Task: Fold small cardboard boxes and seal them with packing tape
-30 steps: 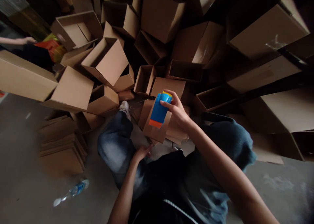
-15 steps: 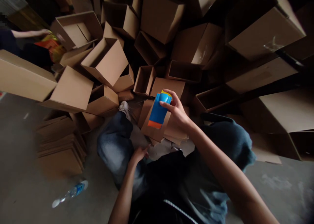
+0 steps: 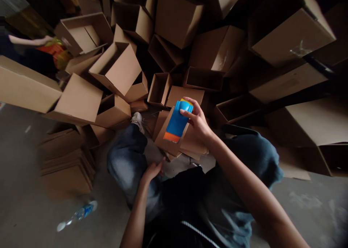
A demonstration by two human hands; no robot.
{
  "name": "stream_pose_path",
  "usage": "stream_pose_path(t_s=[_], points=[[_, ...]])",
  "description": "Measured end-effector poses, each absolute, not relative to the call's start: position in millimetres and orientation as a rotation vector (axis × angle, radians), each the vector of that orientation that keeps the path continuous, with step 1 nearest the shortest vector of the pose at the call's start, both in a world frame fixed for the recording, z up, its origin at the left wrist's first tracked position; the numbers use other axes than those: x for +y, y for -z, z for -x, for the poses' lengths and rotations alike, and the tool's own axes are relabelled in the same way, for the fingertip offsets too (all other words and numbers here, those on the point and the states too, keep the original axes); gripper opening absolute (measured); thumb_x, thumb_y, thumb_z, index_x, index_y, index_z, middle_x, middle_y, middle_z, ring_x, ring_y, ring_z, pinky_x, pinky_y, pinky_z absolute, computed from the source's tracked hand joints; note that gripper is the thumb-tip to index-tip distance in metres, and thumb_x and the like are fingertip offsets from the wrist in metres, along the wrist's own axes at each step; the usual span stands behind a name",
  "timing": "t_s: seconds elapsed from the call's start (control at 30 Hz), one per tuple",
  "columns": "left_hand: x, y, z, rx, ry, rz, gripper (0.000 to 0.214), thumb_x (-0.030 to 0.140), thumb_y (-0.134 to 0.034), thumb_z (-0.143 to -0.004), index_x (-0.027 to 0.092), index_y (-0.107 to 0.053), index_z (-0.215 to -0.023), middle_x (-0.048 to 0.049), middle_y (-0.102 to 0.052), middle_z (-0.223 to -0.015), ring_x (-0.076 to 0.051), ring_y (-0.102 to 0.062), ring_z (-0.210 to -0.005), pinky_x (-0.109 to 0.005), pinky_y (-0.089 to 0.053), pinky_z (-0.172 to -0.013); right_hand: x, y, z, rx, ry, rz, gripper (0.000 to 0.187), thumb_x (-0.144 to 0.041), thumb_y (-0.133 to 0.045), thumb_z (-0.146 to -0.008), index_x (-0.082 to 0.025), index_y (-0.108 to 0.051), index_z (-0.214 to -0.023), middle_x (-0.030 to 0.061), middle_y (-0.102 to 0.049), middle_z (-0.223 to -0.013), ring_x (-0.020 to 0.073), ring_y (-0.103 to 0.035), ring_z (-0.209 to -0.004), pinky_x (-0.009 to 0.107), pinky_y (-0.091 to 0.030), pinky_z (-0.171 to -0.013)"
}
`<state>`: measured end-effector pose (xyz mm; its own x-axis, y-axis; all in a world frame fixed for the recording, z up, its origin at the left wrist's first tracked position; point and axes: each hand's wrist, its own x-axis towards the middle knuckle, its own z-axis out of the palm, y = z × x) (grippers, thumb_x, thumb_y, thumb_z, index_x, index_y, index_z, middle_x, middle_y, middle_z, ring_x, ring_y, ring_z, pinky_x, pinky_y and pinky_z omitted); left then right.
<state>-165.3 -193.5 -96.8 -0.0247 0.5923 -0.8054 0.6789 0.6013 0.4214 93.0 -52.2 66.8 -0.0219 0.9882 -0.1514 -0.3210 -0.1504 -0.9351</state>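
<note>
My right hand (image 3: 198, 119) is closed round the upper part of a blue flat block-shaped item (image 3: 177, 120), with its thumb lying on the front face. The item has an orange lower end and a bit of yellow at the top. It is held tilted above a pile of flattened cardboard (image 3: 193, 143) between my legs. My left hand (image 3: 153, 171) rests by my left knee, index finger stretched out and nothing seen in it. Its other fingers are partly hidden.
Open cardboard boxes (image 3: 116, 68) are heaped ahead and on both sides. A stack of flattened cardboard (image 3: 66, 164) and a plastic bottle (image 3: 81, 212) lie on the floor at left. At far left another person's arm (image 3: 29, 41) reaches toward orange and yellow material (image 3: 56, 54).
My right hand and the blue item have shifted slightly to the right, the item tilting a little more. My left hand has hardly moved.
</note>
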Motion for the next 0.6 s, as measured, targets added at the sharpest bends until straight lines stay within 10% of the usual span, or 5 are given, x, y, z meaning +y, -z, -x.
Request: stream_pose_path(t_s=[0.6], points=[[-189, 71, 159, 1.746, 0.112, -1.076, 0.08, 0.09, -0.024, -0.079, 0.024, -0.061, -0.051, -0.0116, -0.071, -0.064, -0.031, -0.071, -0.083, -0.038, -0.048, -0.086, -51, -60, -91, -0.764, -1.543, 0.999, 0.059, -0.043, -0.083, -0.065, -0.034, -0.057, -0.118, -0.0028, -0.064, -0.098, 0.016, -0.061, -0.083, 0.032, -0.055, -0.072]])
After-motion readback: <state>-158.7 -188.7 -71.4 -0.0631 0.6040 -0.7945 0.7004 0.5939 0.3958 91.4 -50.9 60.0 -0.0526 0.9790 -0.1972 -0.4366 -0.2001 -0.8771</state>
